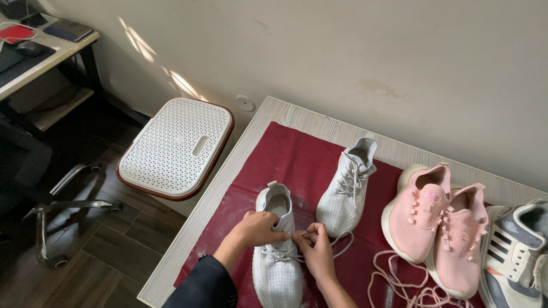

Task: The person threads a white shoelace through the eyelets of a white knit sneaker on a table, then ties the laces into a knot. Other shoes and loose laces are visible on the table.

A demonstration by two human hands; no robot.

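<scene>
Hands: my left hand (261,228) steadies the white shoe (278,251) near the worktop's (297,117) front edge; right hand (315,246) fingers pinch its lace (299,235) taut.
Pink shoes (434,228): parked aside, laces out.

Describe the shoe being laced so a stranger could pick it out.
On the dark red mat covering the table, it is the white knit sneaker nearest the camera, under both hands. Unlike its twin farther back, its laces are pinched by fingers.

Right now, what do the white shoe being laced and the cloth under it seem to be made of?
White shoe: likely knitted fabric, matte, with a dotted woven texture. Red cloth: probably smooth vinyl or coated fabric, given its faint sheen and whitish scuffs, though this is uncertain.
</scene>
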